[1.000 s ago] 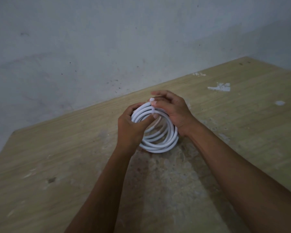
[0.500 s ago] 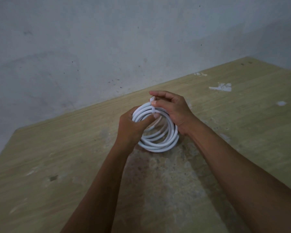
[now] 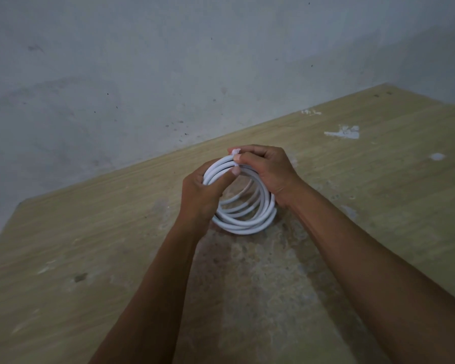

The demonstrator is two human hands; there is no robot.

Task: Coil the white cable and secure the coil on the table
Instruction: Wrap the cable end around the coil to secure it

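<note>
The white cable (image 3: pixel 243 219) is wound into a round coil of several loops, tilted up with its lower edge near the wooden table (image 3: pixel 90 245). My left hand (image 3: pixel 202 195) grips the coil's left side, thumb lying across the loops. My right hand (image 3: pixel 268 172) holds the top right of the coil, and its fingertips pinch a short white end that sticks up at the top of the loops. The far part of the coil is hidden behind my fingers.
The table top has worn, stained patches in the middle and white paint flecks (image 3: pixel 343 132) at the far right. A grey wall (image 3: pixel 168 74) runs along the table's far edge. The table's left corner (image 3: pixel 21 203) lies to the left.
My right fingertips have shifted slightly higher on the white end at the top of the coil. The coil and my left hand stay where they were.
</note>
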